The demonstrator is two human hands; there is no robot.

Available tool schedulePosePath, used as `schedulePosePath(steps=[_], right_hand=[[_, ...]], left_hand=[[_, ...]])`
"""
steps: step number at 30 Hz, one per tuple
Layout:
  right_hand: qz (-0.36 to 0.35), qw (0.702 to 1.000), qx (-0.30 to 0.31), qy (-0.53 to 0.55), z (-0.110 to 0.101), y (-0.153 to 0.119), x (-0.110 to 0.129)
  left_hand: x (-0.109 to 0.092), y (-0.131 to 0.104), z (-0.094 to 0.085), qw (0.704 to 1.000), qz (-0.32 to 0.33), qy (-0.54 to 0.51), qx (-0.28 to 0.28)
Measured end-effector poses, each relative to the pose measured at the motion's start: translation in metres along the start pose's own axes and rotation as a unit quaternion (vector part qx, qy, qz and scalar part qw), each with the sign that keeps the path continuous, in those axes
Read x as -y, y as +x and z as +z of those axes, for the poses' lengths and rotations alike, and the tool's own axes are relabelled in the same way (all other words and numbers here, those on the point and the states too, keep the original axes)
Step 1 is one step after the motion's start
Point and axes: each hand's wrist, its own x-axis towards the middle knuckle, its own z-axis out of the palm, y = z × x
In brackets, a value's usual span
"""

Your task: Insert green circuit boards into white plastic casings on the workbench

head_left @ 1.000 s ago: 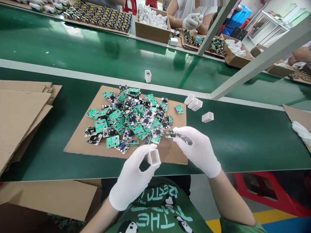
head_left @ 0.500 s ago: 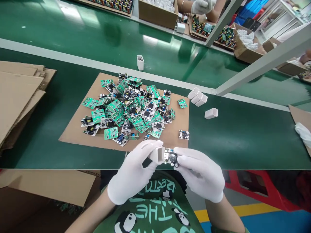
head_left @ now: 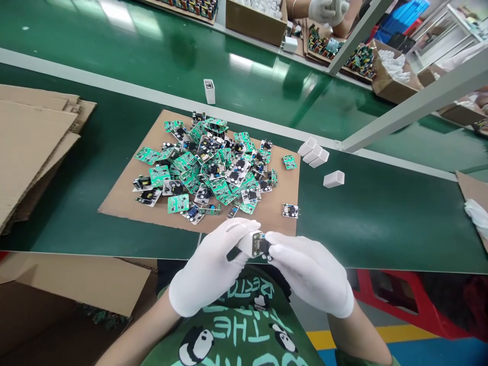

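My left hand (head_left: 219, 264), in a white glove, is closed around a white plastic charger housing (head_left: 247, 243). My right hand (head_left: 308, 269), gloved too, pinches a small circuit board (head_left: 261, 245) with dark and silver parts. The board's end sits at the mouth of the housing, partly inside it; how deep, I cannot tell. Both hands are above the table's near edge. Beyond them, a heap of green and white circuit boards (head_left: 221, 190) lies on a cardboard sheet (head_left: 125, 203). One single board (head_left: 290, 210) rests near the sheet's right edge.
Several white housings (head_left: 313, 152) lie to the right of the sheet, one more housing (head_left: 334, 179) nearer me. Another housing (head_left: 209, 92) stands beyond the pale rail. Stacked cardboard (head_left: 34, 132) is at left. A metal post (head_left: 400, 112) slants at right. Across, a co-worker's gloved hands (head_left: 328, 11) show.
My right hand has moved left, bringing the circuit board up to and partly into the housing's opening. Before, a silver connector showed in a gap between them. The view has shifted slightly.
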Motion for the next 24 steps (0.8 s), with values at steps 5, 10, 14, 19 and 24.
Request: schedulePosePath(steps=[5, 10, 14, 19, 24], right_hand=[[0.052, 0.994, 0.092, 0.017, -0.005, 0.009, 0.008], [0.103, 0.982, 0.157, 0.004, -0.013, 0.024, 0.019], [0.047, 0.990, 0.125, -0.055, -0.016, 0.021, 0.018], [0.018, 0.994, 0.005, -0.106, -0.017, 0.011, 0.016], [0.004, 0.989, 0.061, -0.135, -0.003, 0.011, 0.019]], left_hand=[[0.000, -0.002, 0.000, 1.000, -0.004, 0.000, 0.007], [-0.001, -0.002, 0.000, 1.000, 0.001, 0.000, 0.009], [-0.004, -0.002, 0.001, 1.000, 0.002, -0.011, 0.011], [-0.006, -0.001, 0.002, 0.999, 0.006, -0.032, 0.006], [-0.006, -0.001, 0.003, 0.998, 0.006, -0.058, 0.006]])
